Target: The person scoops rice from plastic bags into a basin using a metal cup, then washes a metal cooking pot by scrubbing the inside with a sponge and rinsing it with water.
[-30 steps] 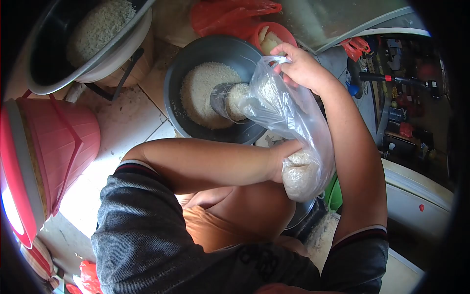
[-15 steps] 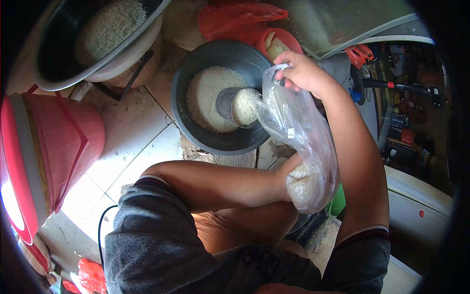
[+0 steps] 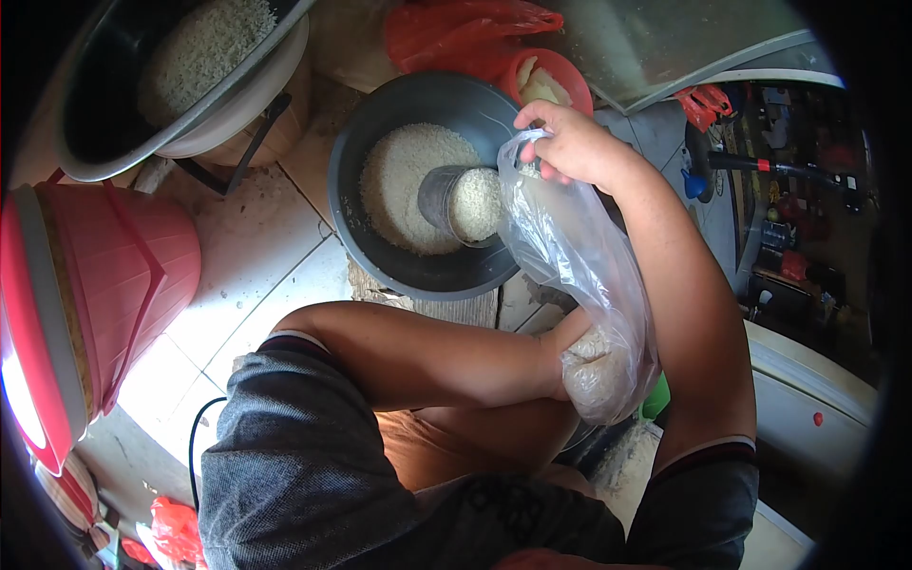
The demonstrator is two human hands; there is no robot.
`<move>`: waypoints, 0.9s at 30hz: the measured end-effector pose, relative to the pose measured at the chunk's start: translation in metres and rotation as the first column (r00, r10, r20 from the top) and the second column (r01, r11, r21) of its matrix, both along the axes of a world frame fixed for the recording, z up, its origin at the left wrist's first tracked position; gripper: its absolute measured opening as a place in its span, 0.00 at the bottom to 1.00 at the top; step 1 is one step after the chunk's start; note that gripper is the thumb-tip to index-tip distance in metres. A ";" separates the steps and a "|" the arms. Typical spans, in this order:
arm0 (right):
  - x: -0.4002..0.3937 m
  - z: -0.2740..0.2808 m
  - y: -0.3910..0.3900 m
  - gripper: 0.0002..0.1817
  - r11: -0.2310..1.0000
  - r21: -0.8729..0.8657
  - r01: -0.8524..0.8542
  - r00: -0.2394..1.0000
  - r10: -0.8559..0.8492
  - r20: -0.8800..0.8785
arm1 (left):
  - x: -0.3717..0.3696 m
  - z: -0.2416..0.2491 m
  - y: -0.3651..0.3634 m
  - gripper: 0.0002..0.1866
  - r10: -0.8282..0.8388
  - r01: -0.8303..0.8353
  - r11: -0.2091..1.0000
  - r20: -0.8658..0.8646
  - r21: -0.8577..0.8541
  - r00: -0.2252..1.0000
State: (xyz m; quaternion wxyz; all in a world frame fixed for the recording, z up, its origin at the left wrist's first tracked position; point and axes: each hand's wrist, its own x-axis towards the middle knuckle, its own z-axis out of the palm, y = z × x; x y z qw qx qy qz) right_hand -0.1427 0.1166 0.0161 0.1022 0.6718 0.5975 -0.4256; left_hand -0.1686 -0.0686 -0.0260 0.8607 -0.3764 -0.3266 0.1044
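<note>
My right hand (image 3: 562, 142) pinches the rim of a clear plastic bag (image 3: 579, 242), holding its mouth up beside the dark basin (image 3: 344, 204). Rice bulges in the bottom of the bag, low at my left wrist. My left hand (image 3: 568, 334) is at the bag's lower part, mostly covered by it, with its fingers hidden. Inside the basin lies a heap of rice (image 3: 404, 171). A grey measuring cup (image 3: 437, 201) filled with rice lies tilted on that heap, its mouth facing the bag.
A large dark bowl of rice (image 3: 123, 157) stands at upper left, above a pink bucket (image 3: 152, 237). Behind the basin are a red plastic bag (image 3: 456, 33) and a red bowl (image 3: 573, 87) with pale pieces inside. A green object (image 3: 656, 397) shows beside the bag.
My right hand and the bag's mouth have shifted slightly left, closer to the cup. The bag's bottom sits a little lower. The cup remains on the rice.
</note>
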 end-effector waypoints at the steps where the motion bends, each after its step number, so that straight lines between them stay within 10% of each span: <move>1: 0.000 0.001 0.001 0.19 1.000 0.025 0.002 1.000 -0.002 -0.006 | 0.000 0.000 -0.001 0.15 0.009 -0.009 1.000 0.011 -0.002 1.000; 8: 0.013 0.005 0.003 0.17 0.999 0.034 0.015 1.000 -0.015 0.006 | -0.003 0.023 -0.013 0.16 0.244 -0.243 0.955 -0.016 -0.170 0.970; 17: 0.017 -0.004 -0.007 0.15 0.996 0.041 0.076 0.994 -0.072 -0.082 | -0.014 0.030 -0.028 0.10 0.458 -0.461 0.885 -0.322 0.073 0.829; 27: 0.005 -0.002 -0.002 0.15 0.999 0.033 0.022 1.000 -0.022 -0.005 | 0.018 0.017 -0.028 0.14 0.237 -0.229 0.959 0.032 -0.168 0.971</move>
